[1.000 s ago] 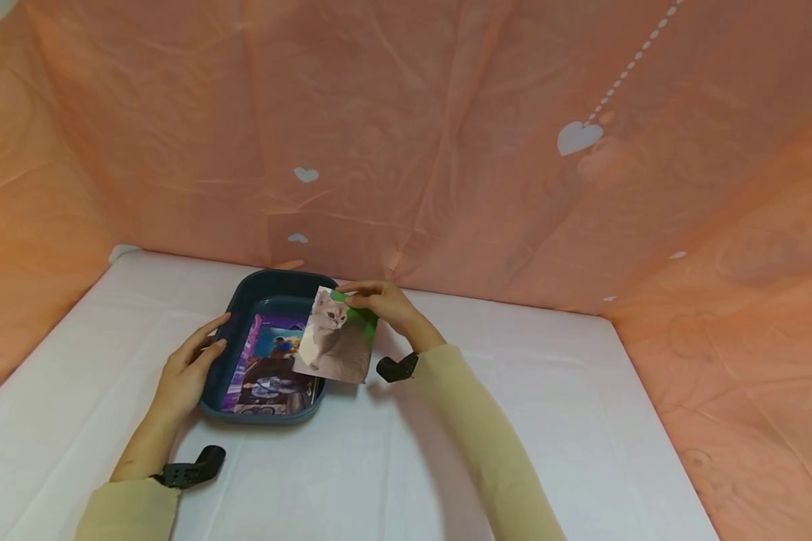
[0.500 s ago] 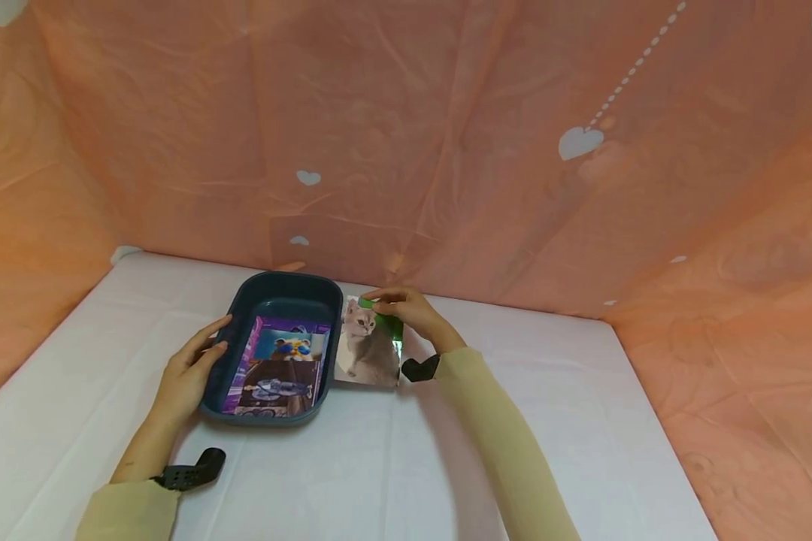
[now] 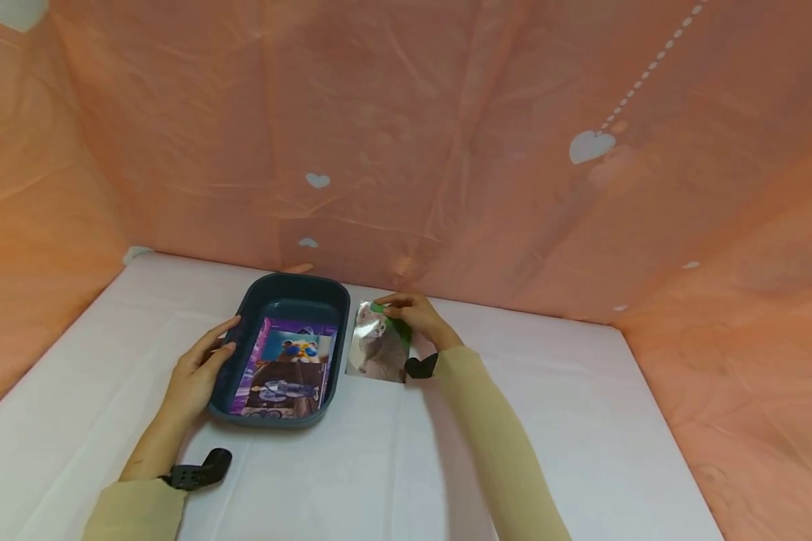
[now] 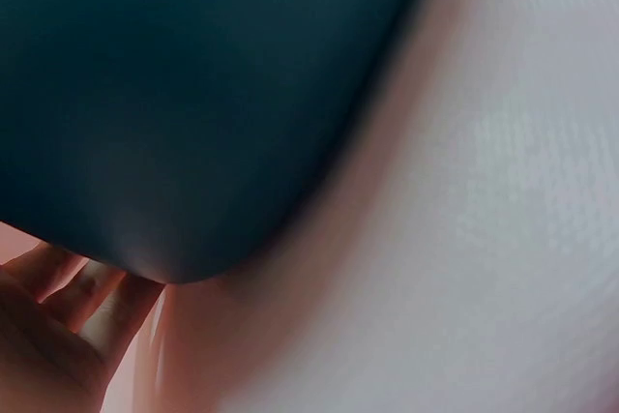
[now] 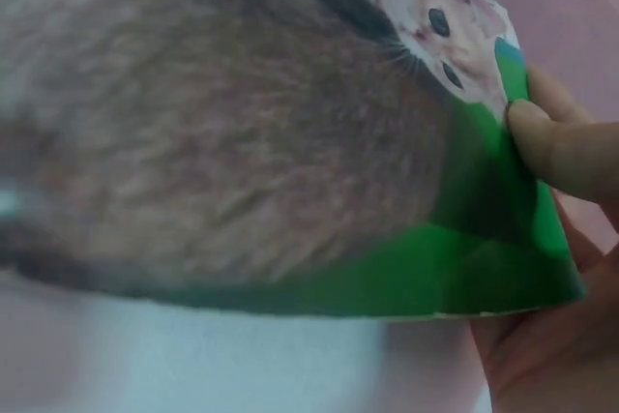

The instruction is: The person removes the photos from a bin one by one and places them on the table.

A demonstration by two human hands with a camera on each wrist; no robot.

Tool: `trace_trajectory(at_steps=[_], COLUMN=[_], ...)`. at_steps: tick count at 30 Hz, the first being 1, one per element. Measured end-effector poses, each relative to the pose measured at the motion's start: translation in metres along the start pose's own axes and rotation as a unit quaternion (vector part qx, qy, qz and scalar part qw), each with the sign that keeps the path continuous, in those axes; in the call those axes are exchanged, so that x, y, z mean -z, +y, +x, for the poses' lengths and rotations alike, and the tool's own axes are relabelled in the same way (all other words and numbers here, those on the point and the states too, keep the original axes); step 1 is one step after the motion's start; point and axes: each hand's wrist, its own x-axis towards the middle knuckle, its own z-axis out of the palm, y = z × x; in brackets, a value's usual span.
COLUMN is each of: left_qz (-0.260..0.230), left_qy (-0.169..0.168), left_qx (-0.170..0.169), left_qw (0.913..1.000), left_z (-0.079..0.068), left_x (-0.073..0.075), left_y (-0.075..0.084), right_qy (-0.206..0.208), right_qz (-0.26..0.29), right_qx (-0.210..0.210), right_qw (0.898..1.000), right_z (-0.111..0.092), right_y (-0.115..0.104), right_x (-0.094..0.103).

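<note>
A dark teal plastic tray (image 3: 343,338) stands toward the back left of the white table. Inside it lie several picture prints (image 3: 291,383), some with purple edges. My left hand (image 3: 192,376) holds the tray's left rim, thumb and index finger at the edge; in the left wrist view, its fingertips pass out of sight behind the tray wall. Just right of the tray, my right hand (image 3: 416,315) pinches a glossy cat photo (image 3: 379,349) by its upper right part. Close up in the right wrist view, the thumb presses on the photo's green edge (image 5: 493,258), and the print bows slightly.
An orange sheet with white hearts (image 3: 592,146) hangs as a wall behind the table, with more orange cloth at both sides. The white tablecloth (image 3: 582,421) stretches right and forward of the hands. Each wrist carries a black camera mount (image 3: 199,469).
The cat photo has moved right with my right hand, out from over the tray, and sits lower beside it. Prints it covered now show. My left hand keeps its hold on the tray.
</note>
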Motion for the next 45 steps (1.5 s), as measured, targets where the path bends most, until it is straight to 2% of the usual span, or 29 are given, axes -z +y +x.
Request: trace_trajectory(at_steps=[10,19,25,28,32,39,45], left_qz=[0.002,0.000,-0.003,-0.006,0.002,-0.023,-0.022], left_qy=[0.000,-0.003,-0.006,-0.008,-0.003,-0.013,-0.013], left_qx=[-0.004,0.002,0.005,0.005,0.006,0.009,0.010], left_qw=[1.0000,1.0000,1.0000,0.9999,1.0000,0.9996,0.9996], left_z=[0.000,0.000,0.000,0.000,0.001,0.000,-0.001], left_x=[-0.001,-0.001,-0.002,-0.003,-0.002,-0.003,-0.003], left_y=[-0.001,-0.002,-0.003,-0.003,-0.001,0.000,0.000], right_qy=[0.002,0.035,0.106,0.126,0.114,0.094,0.068], right_qz=[-0.019,0.013,-0.002,-0.017,-0.030,-0.001,0.012], right_qx=[0.024,0.009,-0.010,-0.002,0.031,0.066,0.101], right_qw=[1.000,0.999,0.994,0.992,0.993,0.993,0.993], right_z=[0.006,0.006,0.002,-0.001,-0.002,-0.005,-0.008], right_y=[0.006,0.009,0.001,-0.008,-0.019,-0.039,-0.058], right_x=[0.004,0.007,0.007,0.004,-0.003,-0.020,-0.039])
